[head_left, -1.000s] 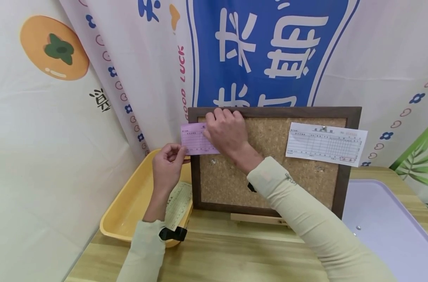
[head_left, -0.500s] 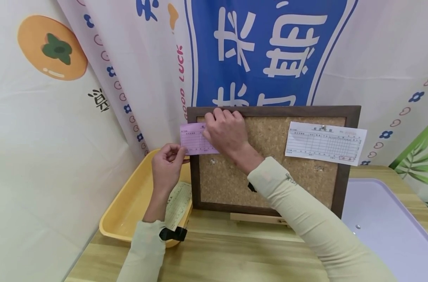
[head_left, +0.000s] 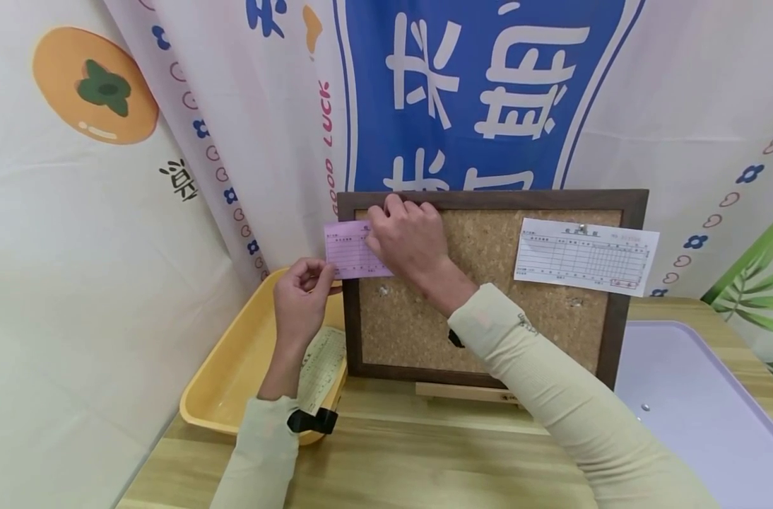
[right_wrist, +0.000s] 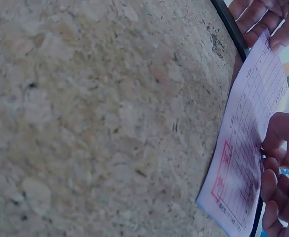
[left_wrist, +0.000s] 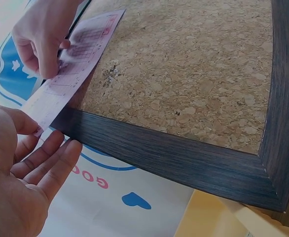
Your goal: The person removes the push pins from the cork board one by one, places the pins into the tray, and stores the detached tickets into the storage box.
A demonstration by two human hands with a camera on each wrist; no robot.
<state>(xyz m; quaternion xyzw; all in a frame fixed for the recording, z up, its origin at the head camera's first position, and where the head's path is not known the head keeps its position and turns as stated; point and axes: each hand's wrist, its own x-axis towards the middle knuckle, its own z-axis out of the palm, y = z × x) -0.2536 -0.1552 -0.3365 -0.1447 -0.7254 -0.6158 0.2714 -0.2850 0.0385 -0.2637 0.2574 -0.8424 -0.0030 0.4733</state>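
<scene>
A pink receipt form (head_left: 348, 249) lies across the upper left of a framed cork board (head_left: 488, 283), its left end sticking out past the frame. My left hand (head_left: 302, 300) pinches its lower left corner between thumb and forefinger, as the left wrist view also shows. At the form's upper edge my right hand (head_left: 408, 237) has its fingers curled, and a small shiny push pin (right_wrist: 263, 154) shows at its thumb and fingertip, against the paper. The right hand covers the right part of the form in the head view. A white receipt form (head_left: 586, 256) hangs at the upper right under a silver pin (head_left: 583, 228).
A yellow bin (head_left: 227, 382) at the left holds a pale yellow form (head_left: 323, 367). On the right lies a lilac tray (head_left: 692, 396) with small silver pins (head_left: 645, 407). The board leans on a wooden stand (head_left: 465, 392), with a printed curtain (head_left: 285, 141) behind.
</scene>
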